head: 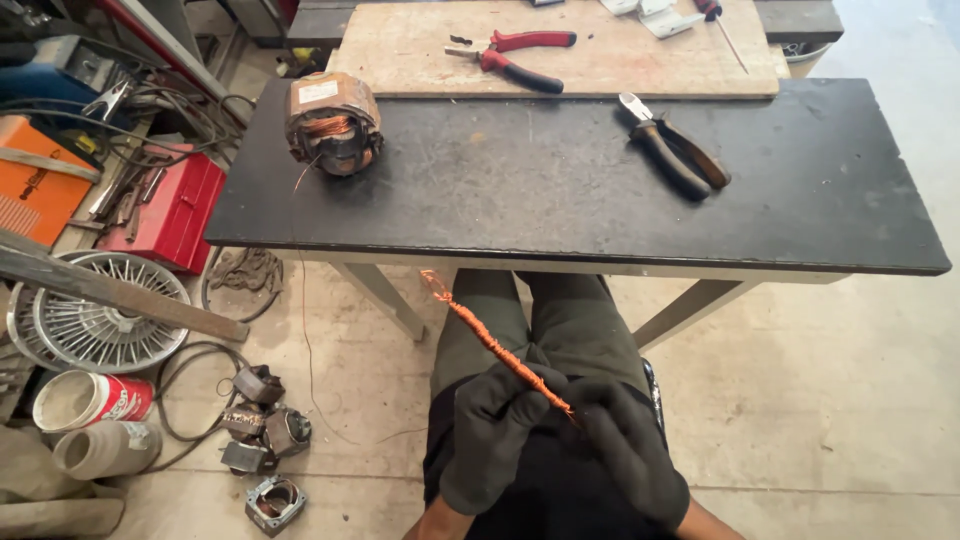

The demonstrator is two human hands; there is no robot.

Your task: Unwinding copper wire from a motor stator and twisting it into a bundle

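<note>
Both my hands wear black gloves and meet low in the view, over my lap. My left hand (pixel 495 425) and my right hand (pixel 625 445) pinch the near end of a long twisted bundle of copper wire (pixel 485 335), which slants up to the left toward the table edge. On the dark tabletop (pixel 560 200) stands a motor stator (pixel 332 125) with copper windings, at the left end. A thin wire runs from it down to the floor.
Brown-handled cutters (pixel 675 150) lie on the table's right part. Red-handled pliers (pixel 515 58) rest on a wooden board (pixel 620 60) behind. Left on the floor: a red toolbox (pixel 175 210), a fan guard (pixel 100 315), cans, several small stators (pixel 262 425).
</note>
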